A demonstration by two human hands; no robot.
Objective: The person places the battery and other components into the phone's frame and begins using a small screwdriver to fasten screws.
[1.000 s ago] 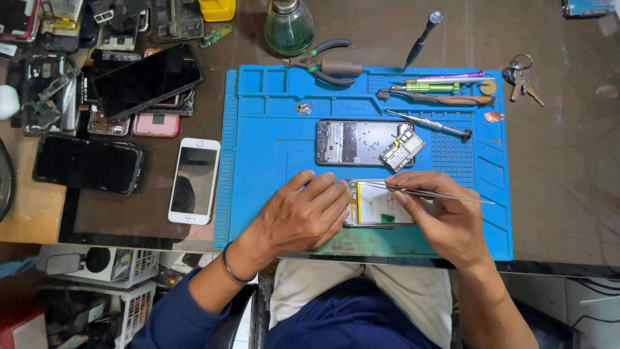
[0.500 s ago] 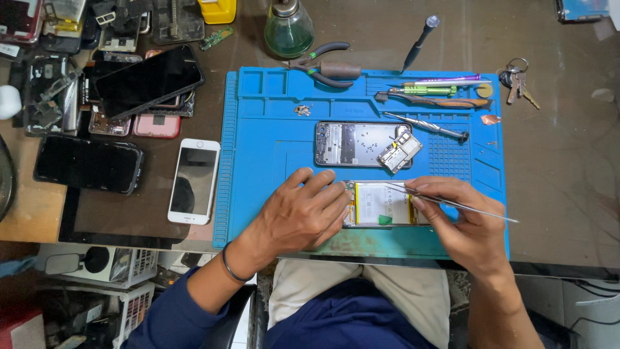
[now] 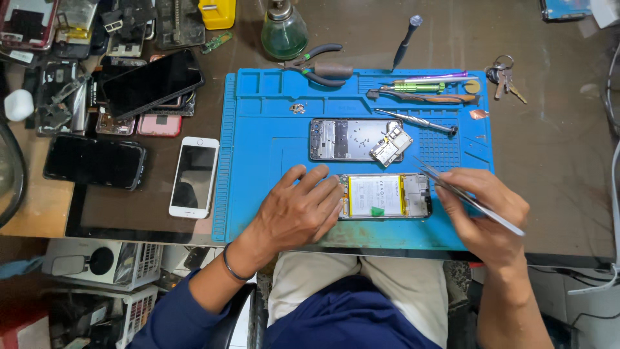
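Note:
An opened phone point(image 3: 386, 196) with its white battery showing lies on the blue work mat point(image 3: 258, 148). My left hand point(image 3: 299, 210) rests flat on the mat, its fingertips against the phone's left end. My right hand point(image 3: 485, 213) sits just right of the phone and pinches metal tweezers point(image 3: 466, 196), whose tips point up-left toward the phone's upper right corner. Farther back on the mat lies a bare phone frame point(image 3: 349, 139) with a small circuit board point(image 3: 391, 146) on its right end.
Screwdrivers point(image 3: 420, 98), a metal probe point(image 3: 416, 121) and pliers point(image 3: 320, 66) lie along the mat's far edge, beyond them a green glass bottle point(image 3: 284, 32). Keys point(image 3: 502, 76) sit at right. A white phone point(image 3: 194, 176), dark phones point(image 3: 95, 161) and parts crowd the left.
My right hand has drawn back to the right, off the opened phone, carrying the tweezers with it. My left hand has stayed at the phone's left end.

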